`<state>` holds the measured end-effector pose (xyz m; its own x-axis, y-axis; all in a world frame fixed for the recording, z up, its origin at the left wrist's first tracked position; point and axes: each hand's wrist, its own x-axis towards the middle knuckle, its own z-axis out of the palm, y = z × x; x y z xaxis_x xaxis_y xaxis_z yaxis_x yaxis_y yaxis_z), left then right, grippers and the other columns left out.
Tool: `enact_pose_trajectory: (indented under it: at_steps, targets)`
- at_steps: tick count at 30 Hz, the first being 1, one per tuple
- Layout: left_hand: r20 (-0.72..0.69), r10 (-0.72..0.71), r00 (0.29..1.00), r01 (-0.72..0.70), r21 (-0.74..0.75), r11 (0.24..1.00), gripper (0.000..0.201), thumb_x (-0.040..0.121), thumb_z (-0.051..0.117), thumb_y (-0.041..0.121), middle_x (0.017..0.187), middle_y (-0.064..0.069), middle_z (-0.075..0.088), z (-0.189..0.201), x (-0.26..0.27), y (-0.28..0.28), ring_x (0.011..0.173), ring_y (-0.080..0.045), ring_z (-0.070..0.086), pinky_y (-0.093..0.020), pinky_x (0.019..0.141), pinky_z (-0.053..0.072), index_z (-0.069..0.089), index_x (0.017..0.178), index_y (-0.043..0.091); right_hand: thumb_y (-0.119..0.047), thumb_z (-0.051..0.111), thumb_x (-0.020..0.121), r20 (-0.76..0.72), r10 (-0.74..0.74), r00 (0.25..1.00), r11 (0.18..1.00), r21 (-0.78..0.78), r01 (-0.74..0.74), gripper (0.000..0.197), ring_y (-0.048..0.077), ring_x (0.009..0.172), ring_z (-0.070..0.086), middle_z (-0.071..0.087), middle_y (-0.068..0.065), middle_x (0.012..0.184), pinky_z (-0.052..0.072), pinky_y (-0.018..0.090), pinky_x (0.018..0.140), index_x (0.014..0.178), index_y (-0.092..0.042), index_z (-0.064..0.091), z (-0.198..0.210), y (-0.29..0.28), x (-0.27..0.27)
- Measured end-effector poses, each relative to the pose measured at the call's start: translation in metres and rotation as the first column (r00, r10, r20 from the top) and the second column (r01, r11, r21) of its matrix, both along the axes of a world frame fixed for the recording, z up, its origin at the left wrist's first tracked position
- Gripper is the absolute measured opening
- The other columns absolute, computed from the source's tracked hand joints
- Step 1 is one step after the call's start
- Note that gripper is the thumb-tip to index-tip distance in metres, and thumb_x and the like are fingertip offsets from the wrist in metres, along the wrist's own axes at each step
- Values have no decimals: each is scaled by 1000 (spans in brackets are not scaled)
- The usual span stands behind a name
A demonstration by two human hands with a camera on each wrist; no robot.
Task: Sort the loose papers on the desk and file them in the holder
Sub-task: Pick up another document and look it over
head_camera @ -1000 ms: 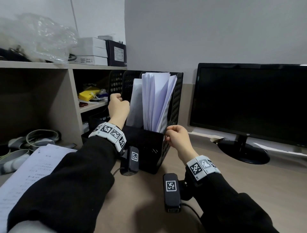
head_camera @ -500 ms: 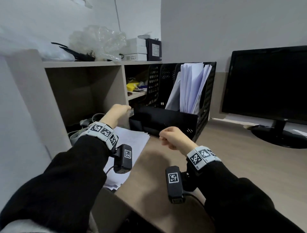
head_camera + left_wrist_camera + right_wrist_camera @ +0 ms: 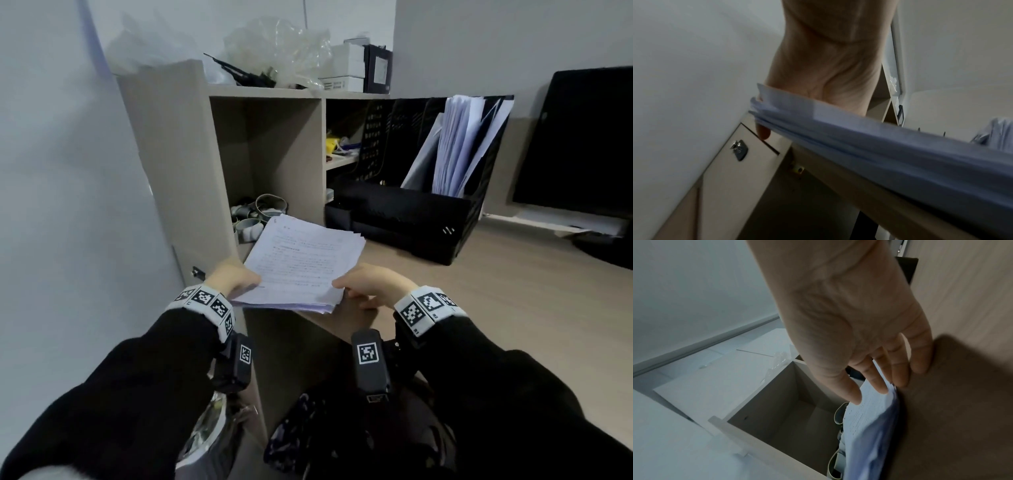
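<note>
Paper stack (image 3: 305, 260) centre frame, near edge overhanging the table (image 3: 479, 291). Left hand (image 3: 233, 279) grips its left corner, thumb on top. Right hand (image 3: 373, 286) pinches the right corner. Advice: lift level and square the fanned sheets first.

the person wears a black long-sleeved top; the left sleeve (image 3: 130, 383) and the right sleeve (image 3: 507, 387) are of soft, matte fabric and reach the wrists. a white band wraps each wrist, the left band (image 3: 205, 301) and the right band (image 3: 428, 308), each printed with a row of square black-and-white coded markers. the right band has small dark characters along its edge. below each wrist sits a black, box-shaped camera unit, the left unit (image 3: 238, 363) and the right unit (image 3: 370, 363). each unit bears one more square marker on a white patch. a black bracket (image 3: 400, 346) joins the right unit to its band. the left hand (image 3: 233, 279) and the right hand (image 3: 373, 286) are bare.
</note>
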<state>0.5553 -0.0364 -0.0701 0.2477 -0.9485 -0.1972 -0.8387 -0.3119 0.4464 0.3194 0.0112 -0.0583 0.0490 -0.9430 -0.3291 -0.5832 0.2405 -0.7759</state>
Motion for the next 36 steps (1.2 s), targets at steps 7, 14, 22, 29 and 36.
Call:
enact_pose_trajectory:
  at_steps: [7,14,22,29,36]
  targets:
    - [-296,90,951,-81,41,996,37,81,75,31,97,-12,58,-9,17,10,86,-27,55,-32,75,43,52,94,5,-21,50,95,-140,72,988,995,-59,-81,37,21,109,53,58,3,126,45,32,88,131,-13,52,1,12,6]
    - [-617,46,785,0,75,997,24,79,76,25,72,-7,72,8,20,8,58,-16,64,-22,54,49,66,85,3,-20,52,95,9,-32,999,998,-58,32,15,11,82,50,53,-3,84,44,23,73,109,-16,56,-1,10,-11]
    - [-570,-418,707,227,-377,898,23,84,71,13,95,6,73,58,-28,33,80,-11,72,-26,65,56,64,103,22,-29,67,86,325,-204,923,974,-26,224,44,13,95,55,58,4,114,49,24,68,122,-11,50,-11,5,-46]
    - [-594,-587,551,230,-568,790,18,84,68,7,90,5,74,86,-69,39,78,-11,72,-23,62,57,65,98,18,-12,56,94,811,-44,583,880,-244,406,26,22,98,67,70,3,108,54,35,85,120,-7,60,6,13,-78]
    - [-461,-658,596,315,-619,719,48,69,82,17,115,0,68,87,-130,19,106,-17,65,-40,91,52,58,110,18,-8,48,94,638,-213,740,540,-554,633,15,21,96,62,64,-3,95,50,35,87,93,-20,56,38,27,-126]
